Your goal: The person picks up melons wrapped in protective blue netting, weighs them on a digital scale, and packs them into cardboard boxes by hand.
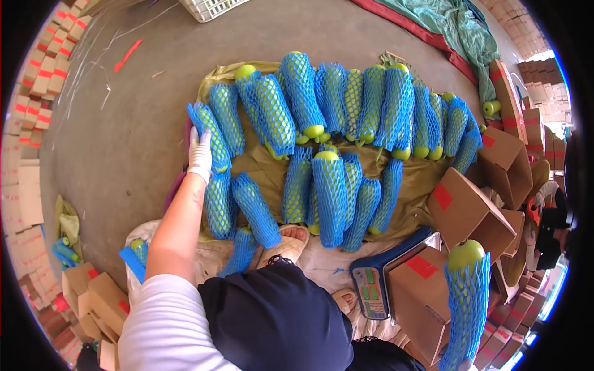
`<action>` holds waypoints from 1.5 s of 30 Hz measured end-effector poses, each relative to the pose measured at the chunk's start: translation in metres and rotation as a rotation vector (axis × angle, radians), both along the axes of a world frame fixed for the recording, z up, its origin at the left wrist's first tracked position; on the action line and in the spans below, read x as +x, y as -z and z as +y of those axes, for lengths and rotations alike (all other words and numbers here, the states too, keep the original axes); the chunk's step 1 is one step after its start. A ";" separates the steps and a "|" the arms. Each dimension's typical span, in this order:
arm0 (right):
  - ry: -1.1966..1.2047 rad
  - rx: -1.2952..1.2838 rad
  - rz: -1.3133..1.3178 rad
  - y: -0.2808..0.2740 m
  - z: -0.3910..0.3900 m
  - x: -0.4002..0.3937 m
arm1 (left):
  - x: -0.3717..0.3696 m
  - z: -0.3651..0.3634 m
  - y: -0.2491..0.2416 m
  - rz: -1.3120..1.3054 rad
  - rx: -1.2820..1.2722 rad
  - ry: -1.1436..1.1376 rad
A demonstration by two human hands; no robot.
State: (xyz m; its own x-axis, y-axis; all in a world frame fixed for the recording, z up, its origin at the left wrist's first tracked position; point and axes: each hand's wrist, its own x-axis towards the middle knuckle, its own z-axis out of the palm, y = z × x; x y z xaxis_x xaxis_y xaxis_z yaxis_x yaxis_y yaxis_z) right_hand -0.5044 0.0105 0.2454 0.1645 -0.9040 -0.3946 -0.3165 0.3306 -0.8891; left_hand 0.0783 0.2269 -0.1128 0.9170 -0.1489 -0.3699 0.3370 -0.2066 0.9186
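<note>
In the head view, the left hand point(200, 154), in a white glove, lies with flat, open fingers on a blue net sleeve of green fruit point(210, 137) at the left end of the far row on the floor. Many such sleeves lie side by side on an olive cloth point(263, 164). At the near right, another filled sleeve point(467, 297) stands upright beside a cardboard box point(417, 290) on a scale point(370, 290); the right hand is out of sight
</note>
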 end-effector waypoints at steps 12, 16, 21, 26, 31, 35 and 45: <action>0.014 0.046 0.010 -0.001 0.008 0.001 | -0.043 -0.138 -0.036 -0.169 0.389 0.294; 0.031 0.048 0.020 -0.005 0.010 0.002 | -0.052 -0.171 -0.064 -0.005 0.713 0.283; 0.089 0.057 0.030 -0.008 0.021 -0.008 | -0.038 -0.137 -0.024 -0.153 0.258 0.139; 0.146 0.059 0.014 -0.007 0.036 -0.017 | -0.036 -0.085 -0.008 -0.696 0.445 0.253; 0.172 0.082 0.011 -0.004 0.045 -0.015 | -0.030 -0.055 0.002 -0.678 0.439 0.155; 0.180 0.089 0.009 -0.003 0.046 -0.005 | -0.043 -0.121 -0.055 -0.948 0.395 0.472; 0.178 0.210 0.077 -0.003 0.044 0.019 | -0.057 -0.248 -0.043 -0.206 0.636 0.364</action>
